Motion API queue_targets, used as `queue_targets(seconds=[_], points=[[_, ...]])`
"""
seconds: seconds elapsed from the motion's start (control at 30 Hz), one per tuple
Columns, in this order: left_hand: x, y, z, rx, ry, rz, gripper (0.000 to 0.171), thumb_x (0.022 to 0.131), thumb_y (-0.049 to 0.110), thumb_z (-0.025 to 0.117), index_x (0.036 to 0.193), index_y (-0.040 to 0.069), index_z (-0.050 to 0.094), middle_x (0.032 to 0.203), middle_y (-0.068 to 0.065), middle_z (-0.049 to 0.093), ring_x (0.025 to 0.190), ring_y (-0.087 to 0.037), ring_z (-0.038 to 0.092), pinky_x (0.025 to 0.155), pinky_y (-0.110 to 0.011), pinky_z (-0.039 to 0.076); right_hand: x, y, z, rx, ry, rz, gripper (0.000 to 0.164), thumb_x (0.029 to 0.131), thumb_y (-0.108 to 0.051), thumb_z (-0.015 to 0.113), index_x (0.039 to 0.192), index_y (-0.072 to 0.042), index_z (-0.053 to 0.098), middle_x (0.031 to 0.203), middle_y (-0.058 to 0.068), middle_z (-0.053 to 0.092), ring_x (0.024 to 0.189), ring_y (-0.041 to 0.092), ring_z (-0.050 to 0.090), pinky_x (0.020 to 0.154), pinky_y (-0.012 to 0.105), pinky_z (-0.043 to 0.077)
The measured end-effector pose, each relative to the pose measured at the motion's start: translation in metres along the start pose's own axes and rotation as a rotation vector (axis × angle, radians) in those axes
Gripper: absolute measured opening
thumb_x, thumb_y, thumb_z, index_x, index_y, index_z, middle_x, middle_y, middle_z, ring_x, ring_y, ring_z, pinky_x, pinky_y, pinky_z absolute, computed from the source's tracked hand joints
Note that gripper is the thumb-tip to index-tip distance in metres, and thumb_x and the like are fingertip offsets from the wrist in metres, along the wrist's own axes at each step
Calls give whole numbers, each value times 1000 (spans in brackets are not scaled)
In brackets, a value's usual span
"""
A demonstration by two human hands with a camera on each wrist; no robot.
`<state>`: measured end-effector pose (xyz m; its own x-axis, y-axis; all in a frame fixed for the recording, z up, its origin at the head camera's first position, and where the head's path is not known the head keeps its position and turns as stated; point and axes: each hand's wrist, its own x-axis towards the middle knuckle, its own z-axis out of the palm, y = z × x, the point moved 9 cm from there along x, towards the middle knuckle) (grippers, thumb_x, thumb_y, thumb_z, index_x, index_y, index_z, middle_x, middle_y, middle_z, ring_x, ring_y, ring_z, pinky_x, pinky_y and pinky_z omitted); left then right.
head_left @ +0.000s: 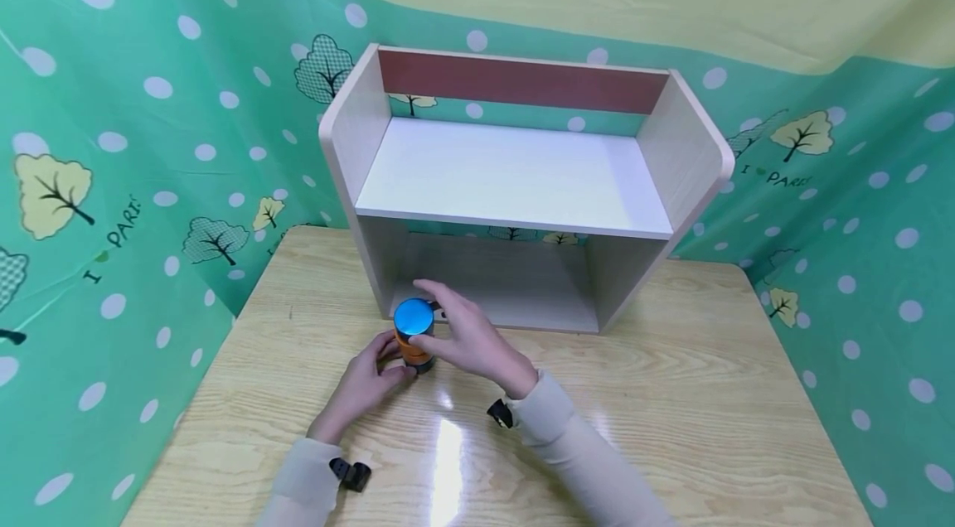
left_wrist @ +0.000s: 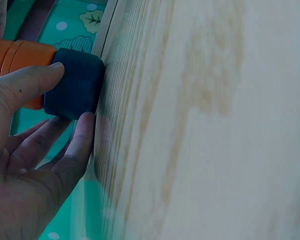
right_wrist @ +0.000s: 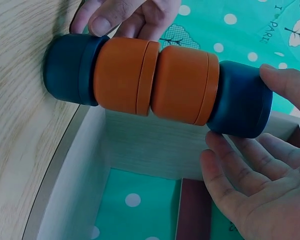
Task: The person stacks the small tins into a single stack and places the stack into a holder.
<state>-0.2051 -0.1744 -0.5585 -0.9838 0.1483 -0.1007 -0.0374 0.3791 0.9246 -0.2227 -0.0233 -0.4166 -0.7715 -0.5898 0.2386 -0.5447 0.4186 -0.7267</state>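
Note:
Two blue jars and two orange jars form one upright stack on the table, just in front of the shelf's left side. In the right wrist view, the bottom blue jar [right_wrist: 70,69] meets the tabletop, the lower orange jar [right_wrist: 122,75] and upper orange jar [right_wrist: 184,85] follow, and the top blue jar [right_wrist: 241,100] caps them. My right hand [head_left: 473,338] holds that top jar between thumb and fingertips. Low on the stack, my left hand [head_left: 363,384] has its thumb and fingers around the bottom blue jar.
A pale two-level shelf [head_left: 515,175] with a dark red back strip stands at the back of the wooden table [head_left: 671,419]. Green dotted cloth [head_left: 164,204] hangs behind and along both sides. Dark wrist cameras sit at both cuffs.

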Motion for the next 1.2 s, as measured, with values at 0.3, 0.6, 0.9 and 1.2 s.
queue_targets(seconds=[0.3, 0.6, 0.9, 1.2], points=[[-1, 1, 0, -1, -1, -14, 68, 90, 17, 76, 149, 9, 43, 140, -13, 56, 127, -29, 54, 101, -45, 50, 1, 0, 2, 1, -11, 5, 77, 91, -26, 77, 154, -14, 34, 150, 3, 45, 131, 25, 51, 104, 36, 48], [-1, 4, 1, -28, 2, 5, 65, 91, 7, 73, 148, 5, 42, 138, -16, 57, 125, -31, 56, 97, -33, 53, 1, -1, 4, -4, -9, -10, 76, 91, -25, 76, 154, -16, 34, 149, 6, 46, 131, 24, 51, 105, 35, 48], [-1, 3, 1, -30, 3, 18, 63, 92, 7, 73, 147, 5, 43, 138, -17, 57, 125, -31, 56, 98, -34, 52, 2, -2, 4, -15, -6, -15, 75, 92, -24, 76, 153, -15, 34, 149, 8, 46, 131, 19, 50, 105, 34, 47], [0, 2, 1, -28, 4, 25, 62, 92, 10, 73, 147, 6, 44, 137, -17, 58, 125, -31, 56, 98, -35, 52, 0, -1, 5, -15, -1, 1, 75, 92, -27, 75, 154, -15, 34, 151, 3, 44, 131, 17, 49, 106, 35, 47]])
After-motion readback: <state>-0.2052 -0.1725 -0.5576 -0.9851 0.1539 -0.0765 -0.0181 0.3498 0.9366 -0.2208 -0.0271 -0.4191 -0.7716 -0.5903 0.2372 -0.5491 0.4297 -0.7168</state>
